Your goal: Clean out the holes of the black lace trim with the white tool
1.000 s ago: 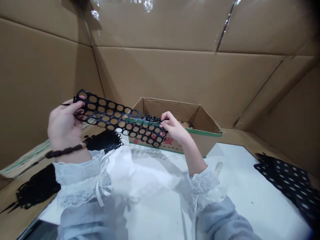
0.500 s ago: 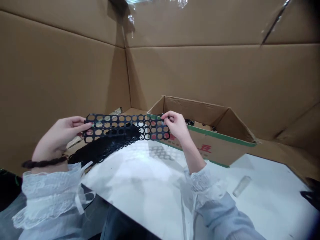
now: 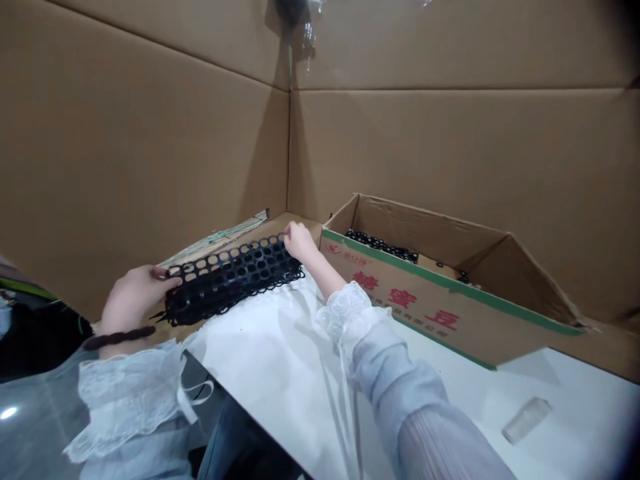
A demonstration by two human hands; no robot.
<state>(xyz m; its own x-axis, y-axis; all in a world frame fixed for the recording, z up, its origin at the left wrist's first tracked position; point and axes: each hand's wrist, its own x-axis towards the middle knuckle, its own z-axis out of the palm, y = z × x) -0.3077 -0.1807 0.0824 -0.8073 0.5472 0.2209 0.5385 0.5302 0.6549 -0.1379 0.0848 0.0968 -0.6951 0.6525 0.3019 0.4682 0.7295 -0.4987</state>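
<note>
A black perforated strip [image 3: 227, 260] with rows of round holes stretches between my two hands. My left hand [image 3: 137, 297] pinches its left end, thumb on the near side. The fingers of my right hand [image 3: 299, 241] are closed on its upper right corner. Right behind and below the strip lies a stack of similar black pieces [image 3: 220, 303], at the left end of the white tabletop [image 3: 280, 347]. Whether the held strip touches the stack I cannot tell, as the two blacks merge.
An open cardboard box [image 3: 400, 293] with red characters and a green edge stands at the right, with black perforated pieces [image 3: 380, 245] inside. A clear small block [image 3: 527, 420] lies on the table at the right. Flattened cardboard [image 3: 220, 237] is behind the stack. Tall cardboard walls [image 3: 425, 140] surround the table.
Both hands have carried the perforated strip left and lowered it over the stack, from in front of the box. The view has turned left, so the box appears farther right.
</note>
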